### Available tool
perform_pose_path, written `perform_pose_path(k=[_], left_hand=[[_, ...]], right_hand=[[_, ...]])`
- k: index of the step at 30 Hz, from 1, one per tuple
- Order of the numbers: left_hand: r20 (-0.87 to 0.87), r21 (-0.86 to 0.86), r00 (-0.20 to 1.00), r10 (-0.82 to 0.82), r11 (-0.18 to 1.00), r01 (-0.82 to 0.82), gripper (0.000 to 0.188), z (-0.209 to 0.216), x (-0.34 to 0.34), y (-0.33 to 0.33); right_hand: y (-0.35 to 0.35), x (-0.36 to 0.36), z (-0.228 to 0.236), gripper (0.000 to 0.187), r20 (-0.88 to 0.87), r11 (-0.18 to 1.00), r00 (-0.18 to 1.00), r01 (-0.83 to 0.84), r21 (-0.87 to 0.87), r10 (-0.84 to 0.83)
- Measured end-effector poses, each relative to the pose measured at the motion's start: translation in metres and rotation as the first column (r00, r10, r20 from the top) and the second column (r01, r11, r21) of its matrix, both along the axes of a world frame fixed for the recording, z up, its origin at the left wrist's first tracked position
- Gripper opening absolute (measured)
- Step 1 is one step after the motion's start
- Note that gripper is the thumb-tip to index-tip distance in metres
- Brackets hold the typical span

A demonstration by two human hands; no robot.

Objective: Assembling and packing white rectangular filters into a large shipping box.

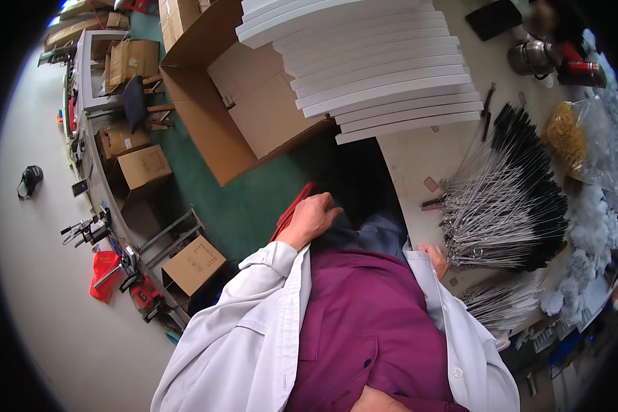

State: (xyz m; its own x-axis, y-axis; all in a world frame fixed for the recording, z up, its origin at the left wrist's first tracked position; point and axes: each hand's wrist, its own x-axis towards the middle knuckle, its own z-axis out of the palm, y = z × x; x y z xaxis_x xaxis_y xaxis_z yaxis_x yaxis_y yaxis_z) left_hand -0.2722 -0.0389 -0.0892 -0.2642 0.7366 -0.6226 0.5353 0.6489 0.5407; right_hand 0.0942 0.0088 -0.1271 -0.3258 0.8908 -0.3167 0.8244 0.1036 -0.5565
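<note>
My left hand (312, 221) is in front of my body above my lap, its back up and its fingers curled in. A narrow red object (296, 206) runs along its outer side; whether the hand grips it cannot be made out. My right hand (435, 259) is at the edge of the pale table (419, 175), partly covered by my open white shirt, with its fingers mostly hidden. Nearest to it lies a large bundle of thin metal wires with black bristly ends (491, 216). A smaller wire bundle (505, 300) is closer to me.
A tall stack of white panels (384, 75) stands on the table's far part. Left of it, a large open cardboard box (216, 130) stands above the green floor (254, 206). A bag of yellow bits (568, 137) and a metal kettle (531, 58) are at the right.
</note>
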Motion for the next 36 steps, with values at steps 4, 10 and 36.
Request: perform_pose_path(k=[4, 10, 36], left_hand=[[0.039, 0.100, 0.999, 0.004, 0.995, -0.008, 0.025, 0.004, -0.011, 0.014], [0.005, 0.330, 0.996, -0.085, 0.941, 0.079, 0.023, 0.020, -0.050, 0.045], [-0.412, 0.214, 0.861, -0.299, 0.886, 0.411, 0.121, 0.117, -0.298, 0.272]], right_hand=[[0.002, -0.019, 0.013, 0.024, -0.033, 0.994, 0.999, 0.023, -0.107, -0.026], [0.016, -0.095, 0.038, 0.021, -0.116, 0.996, 0.990, 0.069, -0.053, -0.075], [0.045, -0.173, -0.003, 0.028, 0.155, 0.922, 0.979, 0.067, 0.382, -0.135]])
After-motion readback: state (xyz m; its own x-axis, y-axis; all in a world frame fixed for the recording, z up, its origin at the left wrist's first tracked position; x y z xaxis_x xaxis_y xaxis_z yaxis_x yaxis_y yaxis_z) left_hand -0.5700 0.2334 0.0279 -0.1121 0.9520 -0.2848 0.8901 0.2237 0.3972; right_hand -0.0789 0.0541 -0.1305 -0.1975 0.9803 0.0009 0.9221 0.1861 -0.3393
